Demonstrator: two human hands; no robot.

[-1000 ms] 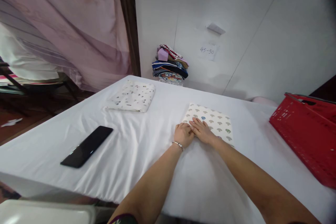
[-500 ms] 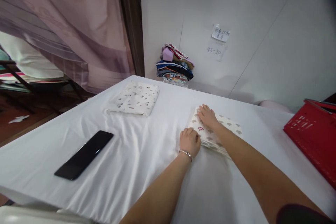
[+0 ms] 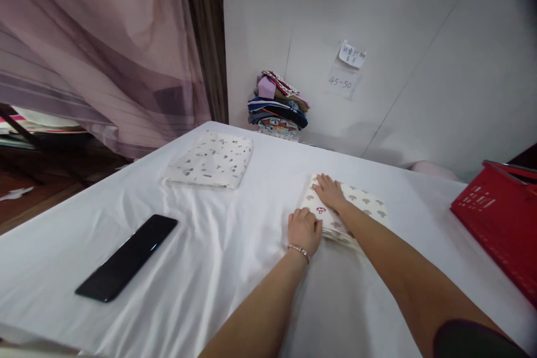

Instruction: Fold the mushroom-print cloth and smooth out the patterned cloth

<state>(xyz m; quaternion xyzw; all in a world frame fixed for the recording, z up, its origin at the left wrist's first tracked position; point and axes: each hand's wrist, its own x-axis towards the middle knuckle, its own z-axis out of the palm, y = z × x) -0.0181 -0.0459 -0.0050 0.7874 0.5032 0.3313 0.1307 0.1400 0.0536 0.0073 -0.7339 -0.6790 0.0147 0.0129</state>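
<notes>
A folded white cloth with a mushroom print [image 3: 369, 208] lies on the white-covered table [image 3: 218, 257] in front of me. My right hand [image 3: 330, 191] lies flat on its far left corner, fingers stretched out. My left hand [image 3: 304, 229], with a thin bracelet at the wrist, rests against the cloth's near left edge, fingers curled down at the fold. A second folded cloth with small prints [image 3: 212, 159] lies farther off to the left, untouched.
A black phone [image 3: 127, 257] lies on the table at the near left. A red plastic basket [image 3: 499, 218] stands at the right edge. A pile of coloured clothes [image 3: 277, 105] sits against the white wall, under paper notes [image 3: 347, 67]. A pink curtain [image 3: 104, 50] hangs at left.
My right hand slid from the cloth's near left edge to its far left corner and now presses flat there. My left hand stays at the near edge. The view shifted slightly.
</notes>
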